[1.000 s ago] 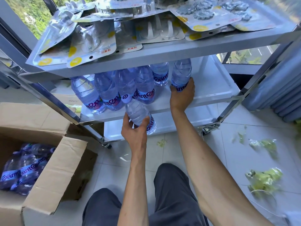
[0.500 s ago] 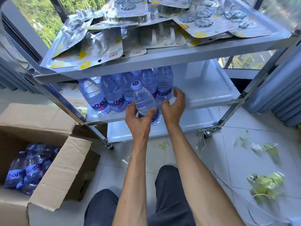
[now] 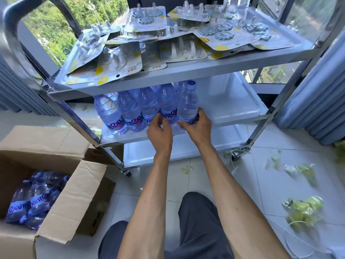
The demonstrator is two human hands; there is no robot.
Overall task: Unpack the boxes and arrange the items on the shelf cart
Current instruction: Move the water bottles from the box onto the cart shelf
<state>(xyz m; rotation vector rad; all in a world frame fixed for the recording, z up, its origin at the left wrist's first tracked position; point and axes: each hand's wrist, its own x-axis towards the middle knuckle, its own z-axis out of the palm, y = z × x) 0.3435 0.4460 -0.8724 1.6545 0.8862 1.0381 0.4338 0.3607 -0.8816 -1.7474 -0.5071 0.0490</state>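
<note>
A metal shelf cart [image 3: 188, 71] stands in front of me. On its middle shelf [image 3: 229, 116] a row of clear water bottles [image 3: 128, 111] with blue labels stands upright at the left. My right hand [image 3: 197, 126] grips the base of the rightmost water bottle [image 3: 187, 100], which stands on the shelf. My left hand [image 3: 159, 132] is just left of it, fingers loosely curled against the neighbouring bottle [image 3: 167, 101]. An open cardboard box [image 3: 74, 200] at the lower left holds more bottles [image 3: 33, 200] lying down.
The top shelf is covered with clear blister packs [image 3: 179, 47]. The bottom shelf [image 3: 205, 146] is white and bare. Green scraps [image 3: 302, 208] and a thin white cable [image 3: 233, 165] lie on the tiled floor to the right. My knees are below.
The bottle that my left hand carried up now stands at the right end of the row. My right hand has closed round its base and my left hand has loosened.
</note>
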